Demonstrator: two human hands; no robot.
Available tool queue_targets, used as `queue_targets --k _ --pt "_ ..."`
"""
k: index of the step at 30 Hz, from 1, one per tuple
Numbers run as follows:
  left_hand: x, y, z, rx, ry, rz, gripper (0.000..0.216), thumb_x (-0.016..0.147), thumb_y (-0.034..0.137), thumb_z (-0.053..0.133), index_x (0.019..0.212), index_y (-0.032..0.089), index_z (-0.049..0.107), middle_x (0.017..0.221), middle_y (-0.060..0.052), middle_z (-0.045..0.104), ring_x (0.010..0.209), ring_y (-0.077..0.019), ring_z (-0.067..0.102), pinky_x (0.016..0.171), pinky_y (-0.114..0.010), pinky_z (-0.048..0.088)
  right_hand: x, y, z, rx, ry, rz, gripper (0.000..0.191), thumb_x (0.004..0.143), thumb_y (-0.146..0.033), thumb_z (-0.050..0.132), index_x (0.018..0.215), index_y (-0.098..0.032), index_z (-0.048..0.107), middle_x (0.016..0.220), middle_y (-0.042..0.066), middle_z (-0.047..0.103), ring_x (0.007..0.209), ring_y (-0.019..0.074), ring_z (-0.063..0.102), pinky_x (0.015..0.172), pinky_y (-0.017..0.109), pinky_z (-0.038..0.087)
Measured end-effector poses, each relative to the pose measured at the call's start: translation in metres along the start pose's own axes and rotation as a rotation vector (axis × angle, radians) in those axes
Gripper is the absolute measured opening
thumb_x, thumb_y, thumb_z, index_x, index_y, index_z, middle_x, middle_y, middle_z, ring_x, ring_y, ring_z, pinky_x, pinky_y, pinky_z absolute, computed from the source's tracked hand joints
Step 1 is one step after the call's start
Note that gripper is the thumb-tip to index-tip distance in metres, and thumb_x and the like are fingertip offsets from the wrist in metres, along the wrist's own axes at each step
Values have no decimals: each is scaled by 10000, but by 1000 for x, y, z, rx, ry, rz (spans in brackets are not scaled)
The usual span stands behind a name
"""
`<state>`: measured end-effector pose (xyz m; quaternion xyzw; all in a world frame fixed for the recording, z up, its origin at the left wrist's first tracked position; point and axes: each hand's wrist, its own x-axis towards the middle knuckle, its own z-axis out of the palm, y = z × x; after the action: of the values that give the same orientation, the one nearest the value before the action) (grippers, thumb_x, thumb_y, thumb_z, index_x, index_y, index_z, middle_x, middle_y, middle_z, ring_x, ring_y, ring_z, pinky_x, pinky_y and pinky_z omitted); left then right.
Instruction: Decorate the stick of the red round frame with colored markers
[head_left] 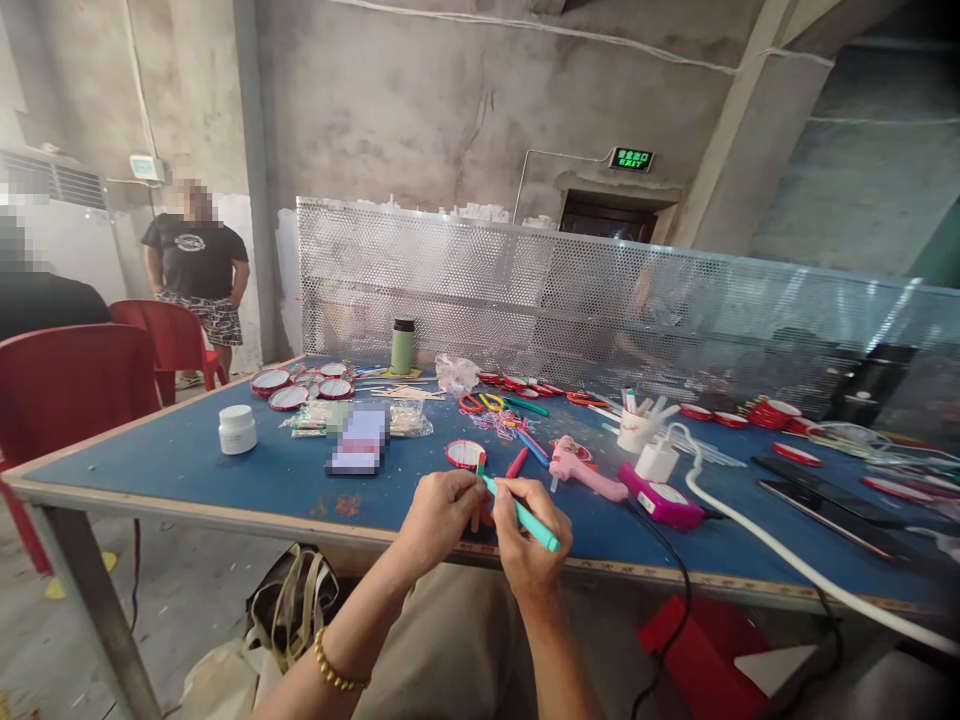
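My right hand [531, 530] grips a teal marker pen [534, 525] like a writing tool, its tip towards my left fingers. My left hand [442, 510] is closed in a pinch on a small stick [481, 464] with a red and green end; its lower part is mostly hidden by my fingers. Just beyond my hands lies a round red-rimmed disc [463, 453] with a pale face. A red marker pen [517, 463] and a blue pen [534, 449] rest to its right, beside a pink glue gun [585, 470].
On the blue table [172, 480] are a phone [358, 440], a white jar [237, 430], a green bottle [403, 347] and scissors [492, 402]. A white cable [795, 570] crosses at right from a charger [658, 461], near a purple box [660, 497]. Behind stands a perforated metal screen [450, 290]. A person [196, 255] stands back left.
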<state>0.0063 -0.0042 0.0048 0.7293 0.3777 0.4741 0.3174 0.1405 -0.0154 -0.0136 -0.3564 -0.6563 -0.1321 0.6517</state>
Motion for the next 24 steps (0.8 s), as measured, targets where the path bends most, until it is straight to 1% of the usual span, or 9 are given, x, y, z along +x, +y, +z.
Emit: queue_targets --k 4,8,11,15,18,22,24 --pt "0 -1 0 -20 2 -1 371 897 264 467 541 178 533 513 39 550 517 -96 483 560 -196 343 1 0 0 8 9 0 140 917 -202 560 802 -191 639 628 -5 676 514 125 626 540 225 504" --pt "1 -2 0 -32 -7 -16 358 900 273 462 571 177 564 538 27 588 528 -102 512 558 -195 356 1 -1 0 7 40 12 144 916 -207 561 794 -192 635 615 -9 668 500 127 619 528 228 503" --pt "0 -1 1 -40 -17 -35 340 900 282 458 603 178 587 549 27 598 503 -100 501 543 -196 360 0 -1 -1 8 43 17 133 919 -203 562 809 -193 637 612 -13 664 499 127 619 534 228 506" --pt "0 1 1 -49 -19 -41 349 894 282 460 574 180 557 531 34 572 473 -93 478 531 -196 359 0 -2 -1 4 25 6 130 921 -202 562 816 -194 638 617 -8 670 510 131 628 544 231 511" --pt "-1 2 1 -47 -10 -31 355 892 282 467 562 180 548 516 34 561 490 -96 491 546 -196 365 0 -1 -2 -1 22 -3 130 921 -202 563 815 -192 638 621 -7 671 516 129 630 549 228 511" --pt "0 1 0 -47 -11 -13 369 899 295 467 565 171 562 540 18 597 526 -102 523 566 -199 374 -1 -1 -1 -3 36 7 135 922 -201 562 815 -184 642 614 -14 659 510 117 617 551 219 501" --pt "1 -2 1 -63 -15 -16 362 900 308 472 588 165 588 559 8 617 528 -103 525 552 -199 374 -2 -1 -1 -2 37 26 140 922 -212 564 815 -181 649 619 -11 661 515 118 615 552 222 498"
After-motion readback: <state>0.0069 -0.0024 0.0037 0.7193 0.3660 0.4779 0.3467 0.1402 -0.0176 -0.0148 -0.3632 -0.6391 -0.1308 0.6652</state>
